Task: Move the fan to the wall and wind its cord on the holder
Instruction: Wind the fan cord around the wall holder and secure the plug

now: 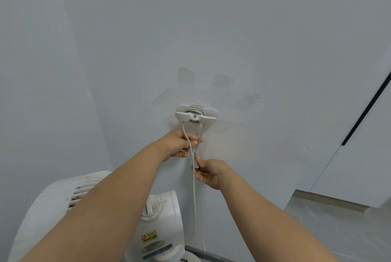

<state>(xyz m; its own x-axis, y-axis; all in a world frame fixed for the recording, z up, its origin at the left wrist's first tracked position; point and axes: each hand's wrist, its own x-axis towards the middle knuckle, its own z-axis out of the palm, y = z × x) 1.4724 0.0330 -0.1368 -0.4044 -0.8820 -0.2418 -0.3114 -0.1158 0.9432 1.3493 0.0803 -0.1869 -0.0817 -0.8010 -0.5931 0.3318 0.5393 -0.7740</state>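
We pinch the cord (194, 189) in our left hand (179, 144) and grip its plug (194, 161) in our right hand (208, 174), below the wound holder (195, 116) above the fan (156, 219).

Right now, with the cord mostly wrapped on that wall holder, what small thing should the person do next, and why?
Probably tuck the plug end against the hanging strand so it stays put. The cord is already coiled around the holder, the fan stands by the wall, and only a short loose end remains, pinched by the right hand while the left hand steadies the strands.
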